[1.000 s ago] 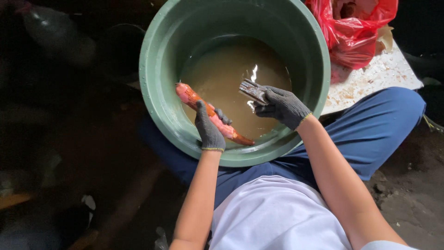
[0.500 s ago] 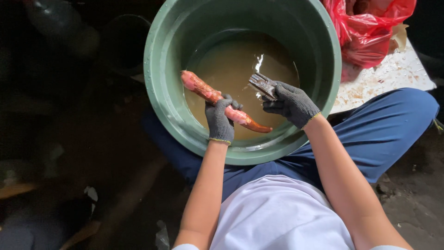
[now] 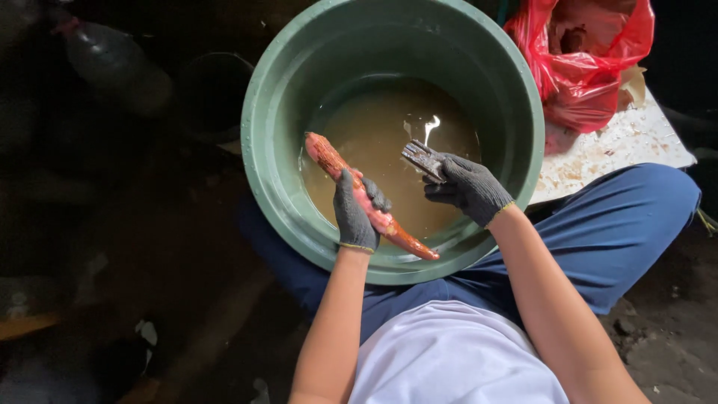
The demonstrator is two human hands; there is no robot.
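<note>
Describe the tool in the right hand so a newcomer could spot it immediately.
Start at the big green basin of murky brown water. Over the water, the gloved right hand holds a short, dark, flat scraper-like tool, unlike the long orange-red fish the left hand grips.

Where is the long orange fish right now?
In the head view, the fish lies slanted over the murky water in the green tub, left of middle, gripped by the gloved left hand. The right hand holds a scraper beside it.
</note>
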